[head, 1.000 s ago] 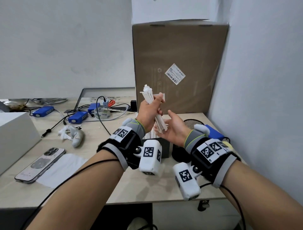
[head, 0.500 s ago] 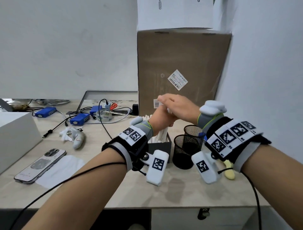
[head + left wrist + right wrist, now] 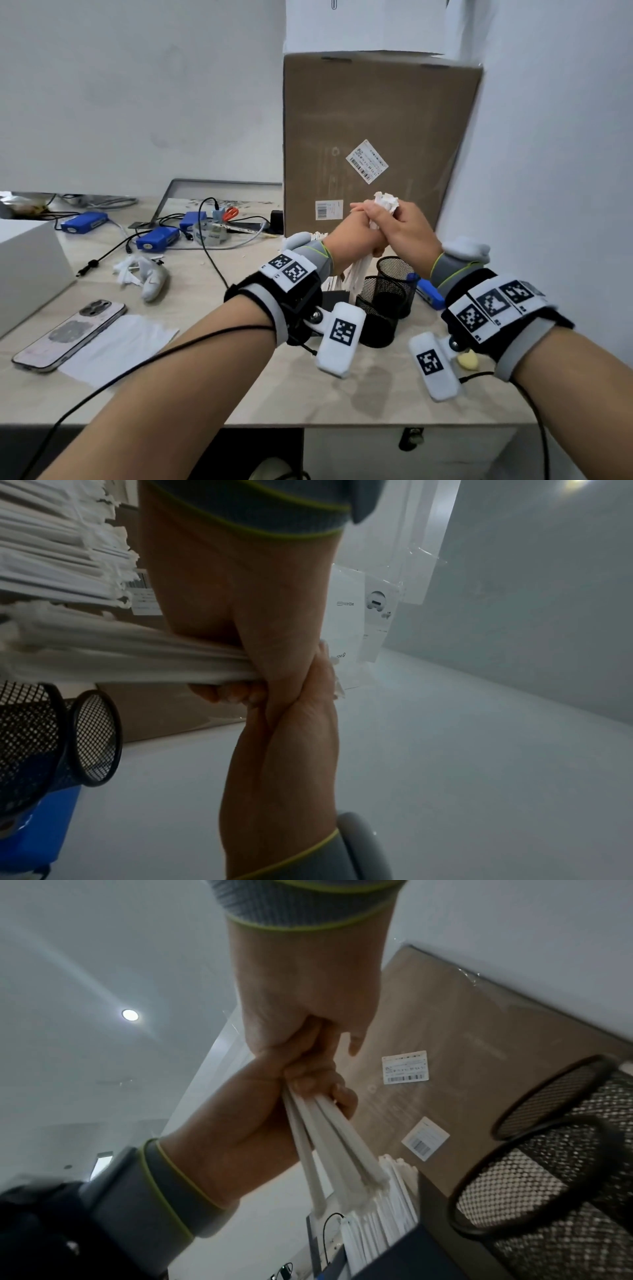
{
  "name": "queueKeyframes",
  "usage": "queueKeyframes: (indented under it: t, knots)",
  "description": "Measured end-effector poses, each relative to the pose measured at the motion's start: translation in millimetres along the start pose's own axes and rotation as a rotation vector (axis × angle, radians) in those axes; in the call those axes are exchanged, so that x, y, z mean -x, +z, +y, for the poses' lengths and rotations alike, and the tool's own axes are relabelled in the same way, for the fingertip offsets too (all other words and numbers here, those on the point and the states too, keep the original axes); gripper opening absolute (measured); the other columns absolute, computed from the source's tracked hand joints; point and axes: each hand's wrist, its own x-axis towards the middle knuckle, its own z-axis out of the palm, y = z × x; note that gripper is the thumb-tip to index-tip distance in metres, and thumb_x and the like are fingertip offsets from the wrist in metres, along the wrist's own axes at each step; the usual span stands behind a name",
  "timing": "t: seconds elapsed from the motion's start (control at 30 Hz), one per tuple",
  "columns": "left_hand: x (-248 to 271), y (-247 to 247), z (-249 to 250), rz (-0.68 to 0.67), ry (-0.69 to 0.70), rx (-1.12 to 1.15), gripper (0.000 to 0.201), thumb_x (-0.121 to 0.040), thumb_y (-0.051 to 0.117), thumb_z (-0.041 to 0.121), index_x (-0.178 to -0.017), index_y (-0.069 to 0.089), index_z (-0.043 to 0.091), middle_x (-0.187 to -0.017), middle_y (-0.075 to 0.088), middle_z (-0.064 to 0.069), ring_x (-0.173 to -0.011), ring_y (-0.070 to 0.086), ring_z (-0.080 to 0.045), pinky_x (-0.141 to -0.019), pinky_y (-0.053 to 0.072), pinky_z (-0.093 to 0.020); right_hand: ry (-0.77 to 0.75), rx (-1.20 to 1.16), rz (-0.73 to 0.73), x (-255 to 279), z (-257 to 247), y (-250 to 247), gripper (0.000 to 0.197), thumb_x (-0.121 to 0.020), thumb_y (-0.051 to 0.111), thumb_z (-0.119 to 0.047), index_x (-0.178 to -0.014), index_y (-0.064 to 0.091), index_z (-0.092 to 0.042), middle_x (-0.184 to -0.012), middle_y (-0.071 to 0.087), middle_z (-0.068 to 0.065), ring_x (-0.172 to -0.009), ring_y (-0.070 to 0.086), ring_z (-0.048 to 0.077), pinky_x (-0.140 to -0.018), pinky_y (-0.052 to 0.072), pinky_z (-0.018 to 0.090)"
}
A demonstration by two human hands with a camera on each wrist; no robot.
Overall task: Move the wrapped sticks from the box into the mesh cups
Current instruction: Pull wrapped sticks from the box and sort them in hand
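Bundle of wrapped sticks (image 3: 383,209): was held in the air above the box and the mesh cups, tilted, its crumpled white top ends showing above the hands and its lower ends pointing down toward the box.
Left hand (image 3: 356,236): was seen clenched round the bundle's middle, fingers curled tight about the white wrappers in both wrist views.
Right hand (image 3: 404,229): was laid over the left hand from the right side, its fingers folded over the bundle's upper part and over the left hand's fingers; the two hands were pressed together.
Box (image 3: 334,296): a small dark open box was set on the worktop just left of the cups, largely hidden behind the left wrist; more wrapped sticks (image 3: 387,1229) were seen standing in it, packed close.
Mesh cups: a nearer black mesh cup (image 3: 380,315) and a farther one (image 3: 397,277) were stood upright, touching or nearly so, just beside the box; no sticks could be made out in either.
Worktop (image 3: 239,387): a pale wooden surface was seen beneath all of this.
Behind: a tall brown cardboard carton (image 3: 376,137) with a barcode label was stood against the wall.
To the left: a phone (image 3: 68,334) lying face down, partly on a white sheet, blue devices (image 3: 157,238) and black cables were spread well apart from the cups.
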Motion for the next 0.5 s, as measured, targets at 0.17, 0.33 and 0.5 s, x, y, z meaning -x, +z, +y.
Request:
queueKeyframes:
  t: [0.17,0.33,0.5]
  knots:
    - [-3.7,-2.9,-9.5,-0.033,-0.049,0.024,0.017,-0.077,0.053,-0.001,-0.092,0.059,0.003,-0.078,0.061,-0.013,-0.063,0.061,-0.016,-0.062,0.053,-0.025,0.059,-0.087,0.132,2.0,8.3,11.5,0.031,-0.097,0.045,-0.028,-0.086,0.073,-0.018,-0.096,0.074,0.015,-0.087,0.067,0.041,-0.077,0.055,0.049]
    - [-1.8,-20.6,-27.0,-0.036,-0.164,-0.087,0.041,-0.079,0.073,0.011,-0.117,0.056,0.007,-0.103,0.064,-0.004,-0.095,0.061,-0.013,-0.089,0.05,-0.026,0.148,-0.244,0.309,-5.8,18.3,3.0,0.038,-0.1,0.041,-0.024,-0.067,0.059,-0.019,-0.098,0.073,0.008,-0.096,0.067,0.019,-0.092,0.048,0.024]
    - [6.1,-47.0,-51.9,0.278,-0.227,-0.116,0.026,-0.085,0.061,0.004,-0.111,0.058,0.008,-0.087,0.055,0.002,-0.077,0.052,-0.01,-0.057,0.041,-0.007,0.209,-0.196,0.351,-2.0,52.4,-13.5,0.039,-0.1,0.042,-0.028,-0.065,0.058,-0.021,-0.101,0.072,0.005,-0.107,0.059,0.005,-0.098,0.036,0.013]
